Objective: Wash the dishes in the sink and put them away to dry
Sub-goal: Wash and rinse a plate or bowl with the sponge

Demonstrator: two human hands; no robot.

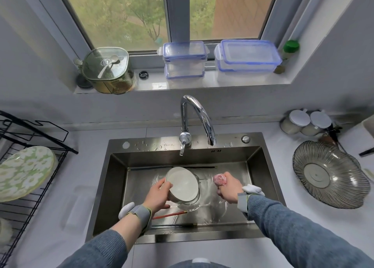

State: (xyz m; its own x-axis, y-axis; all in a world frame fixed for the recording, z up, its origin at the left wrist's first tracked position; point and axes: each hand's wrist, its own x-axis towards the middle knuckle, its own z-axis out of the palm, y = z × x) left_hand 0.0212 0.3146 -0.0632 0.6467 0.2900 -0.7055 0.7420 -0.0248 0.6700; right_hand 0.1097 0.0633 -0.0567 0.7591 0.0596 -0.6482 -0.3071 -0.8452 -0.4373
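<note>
White ceramic bowl (183,183), tilted on its side with the opening facing up and left, held over the centre of the steel sink (117,178) at lower centre of the frame. Left hand (156,196): grip closed around the bowl's near rim, thumb on the inside edge. Right hand (229,188): grip clenched around a pink scrubbing cloth (220,179), just right of the bowl and not touching it. Red chopsticks (172,214) and a darker pair (178,225) lie on the wet basin floor near the front wall; another dark pair (172,167) lies along the back wall. Chrome faucet (199,117) arches above the basin. Left of frame: black wire drying rack (30,146) carrying a green floral plate (24,172). Right of frame: ribbed glass dish (329,174) on the pale surface (283,156), with lidded jars (305,122) behind it. Upper frame: windowsill holding clear plastic containers (247,57) and a green glass container (107,71).
</note>
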